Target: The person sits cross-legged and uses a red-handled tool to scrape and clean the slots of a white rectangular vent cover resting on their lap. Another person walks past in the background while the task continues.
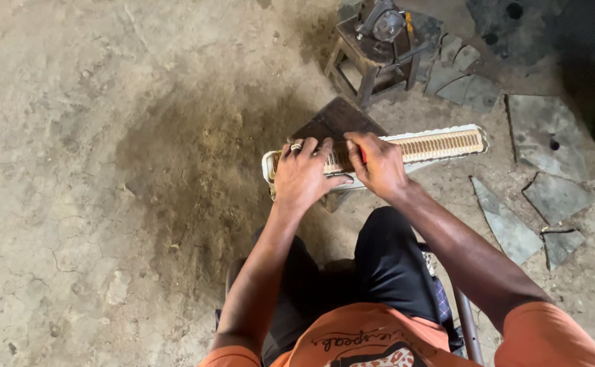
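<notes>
We're seated over a long narrow radiator core, finned edge up, cream-coloured frame round a row of brownish fins, resting across a dark wooden block on the dirt floor. Left hand lies flat on the core's left end, fingers spread and pressing down, not clenched, ring visible on one finger. Right hand sits just beside it, toward the middle of the core, fingers pinched on a small red-handled tool; the tip is hidden under the hand, so we can't tell what kind it is or exactly where it meets the fins. Progress, as a judgement only: work looks to be at the left third of the core; the stretch from the right hand out to the right end is exposed and looks untouched by either hand. Fin condition is too small to read, so we can't say which part is done. Beyond the core's far edge: a small wooden stool carrying a metal tool, broken stone slabs to the right.
</notes>
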